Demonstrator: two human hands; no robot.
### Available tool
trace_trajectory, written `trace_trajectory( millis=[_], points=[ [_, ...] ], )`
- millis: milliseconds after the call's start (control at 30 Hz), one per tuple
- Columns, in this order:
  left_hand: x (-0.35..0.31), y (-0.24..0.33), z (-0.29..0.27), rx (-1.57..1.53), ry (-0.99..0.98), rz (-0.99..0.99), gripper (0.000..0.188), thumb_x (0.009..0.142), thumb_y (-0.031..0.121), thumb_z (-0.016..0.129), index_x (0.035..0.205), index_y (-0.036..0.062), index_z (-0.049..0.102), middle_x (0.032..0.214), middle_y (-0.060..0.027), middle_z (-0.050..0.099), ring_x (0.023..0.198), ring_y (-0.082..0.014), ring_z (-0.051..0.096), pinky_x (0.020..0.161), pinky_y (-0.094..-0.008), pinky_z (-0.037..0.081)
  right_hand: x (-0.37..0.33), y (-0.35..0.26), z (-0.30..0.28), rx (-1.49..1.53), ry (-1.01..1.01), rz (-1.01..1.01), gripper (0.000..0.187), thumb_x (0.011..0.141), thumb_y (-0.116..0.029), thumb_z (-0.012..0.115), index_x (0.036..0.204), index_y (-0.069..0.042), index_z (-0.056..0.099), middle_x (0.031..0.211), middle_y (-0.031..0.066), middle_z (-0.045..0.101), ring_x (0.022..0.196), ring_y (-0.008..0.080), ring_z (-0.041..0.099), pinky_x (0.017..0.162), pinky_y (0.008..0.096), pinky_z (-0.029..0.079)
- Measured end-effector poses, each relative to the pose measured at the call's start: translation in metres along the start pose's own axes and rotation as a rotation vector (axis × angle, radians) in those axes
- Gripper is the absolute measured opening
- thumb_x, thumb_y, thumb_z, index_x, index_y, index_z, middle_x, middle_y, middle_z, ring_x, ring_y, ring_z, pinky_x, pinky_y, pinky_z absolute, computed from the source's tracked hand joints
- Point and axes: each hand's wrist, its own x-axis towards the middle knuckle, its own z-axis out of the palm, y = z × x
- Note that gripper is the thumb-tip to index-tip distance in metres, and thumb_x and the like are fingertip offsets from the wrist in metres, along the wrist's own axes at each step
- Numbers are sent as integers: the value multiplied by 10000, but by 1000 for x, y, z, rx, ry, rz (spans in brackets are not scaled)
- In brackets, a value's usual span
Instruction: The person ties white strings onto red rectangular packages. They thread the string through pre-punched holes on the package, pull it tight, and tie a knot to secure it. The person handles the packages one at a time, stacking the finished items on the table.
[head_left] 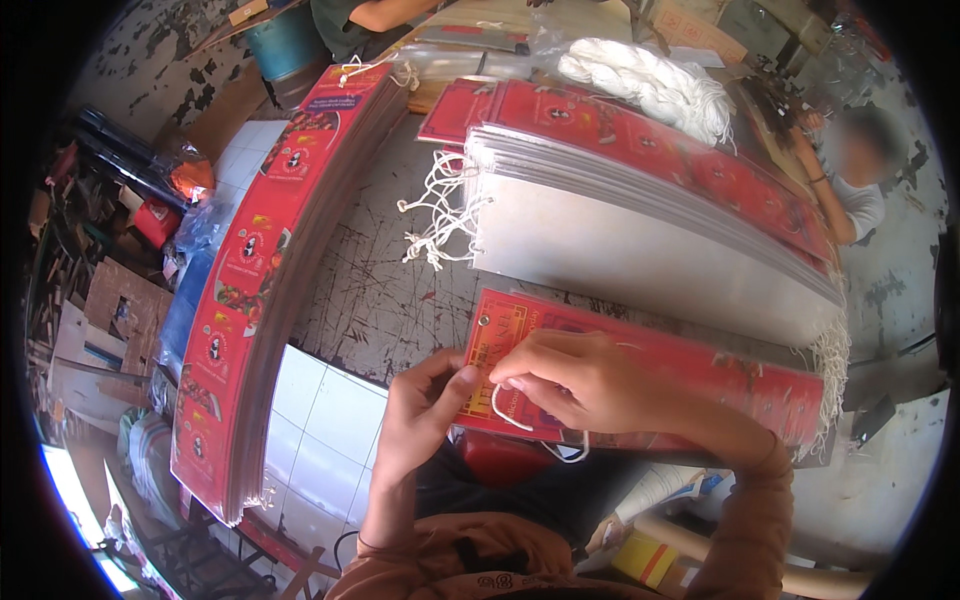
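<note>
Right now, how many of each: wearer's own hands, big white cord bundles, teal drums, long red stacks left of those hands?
Left hand and right hand: 2
White cord bundle: 1
Teal drum: 1
Red stack: 1
Total: 5

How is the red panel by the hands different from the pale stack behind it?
The red printed panel shows colourful printing, while the pale stack shows a plain greyish-white face. The panel is held by the left hand; no hand touches the stack. The panel lies nearer the person, and the stack sits farther back. Both are long and narrow.
</note>
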Motion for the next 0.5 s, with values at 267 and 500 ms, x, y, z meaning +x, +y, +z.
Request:
trace_trajectory(
  millis=[267,500],
  points=[
    [-4,-9,-3,-148,-9,-3,169,931,37,517,1073,-54,523,1034,-79,600,900,-80,559,776,-220,452,11,18,11,239,67,67,123,831,12,625,926,-47,573,845,84,633,685,223,631,572,313,470],
    [-2,-12,-6,153,-7,-129,107,929,68,526,986,-22,525,766,-64,633,669,-81,602,607,-238,474,-1,10,21,258,66,117,276,834,39,612,1093,-55,603,920,99,620,791,242,647,629,333,504]
  ],
)
